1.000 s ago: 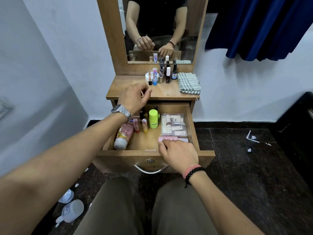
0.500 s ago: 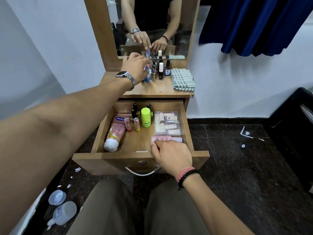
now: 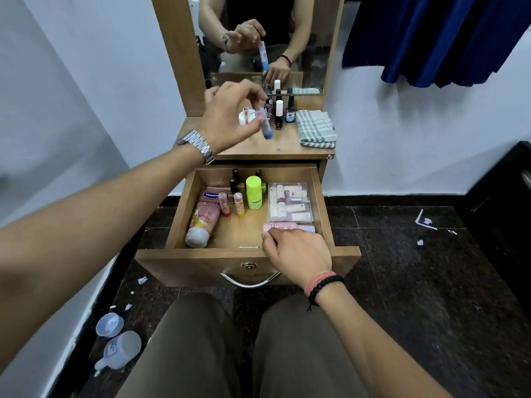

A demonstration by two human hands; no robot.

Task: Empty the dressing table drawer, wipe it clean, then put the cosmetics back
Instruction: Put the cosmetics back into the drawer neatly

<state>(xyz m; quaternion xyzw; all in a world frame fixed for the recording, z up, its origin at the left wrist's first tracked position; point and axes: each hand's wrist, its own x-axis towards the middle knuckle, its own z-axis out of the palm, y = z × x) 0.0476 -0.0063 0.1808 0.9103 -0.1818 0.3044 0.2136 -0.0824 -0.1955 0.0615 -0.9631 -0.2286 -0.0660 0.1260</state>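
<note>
Head view showed, nearest, the right hand point(image 3: 297, 255) resting over the front edge of the open drawer point(image 3: 247, 258), its fingertips touching a flat pink packet point(image 3: 283, 227); whether it actually gripped the packet could not be told. Beyond it the drawer held a pink tube point(image 3: 204, 215), two small sticks, a green bottle point(image 3: 254, 193), dark nail polish bottles and a clear box of small items point(image 3: 290, 202). Farther off, above the tabletop point(image 3: 267, 149), the left hand point(image 3: 230, 116) pinched a small blue-tipped tube point(image 3: 265, 126) between thumb and fingers. Several bottles and a folded cloth point(image 3: 316, 129) stood near the mirror. Judging by this, the task was partway through, though whether things were going out or back could not be told.
</note>
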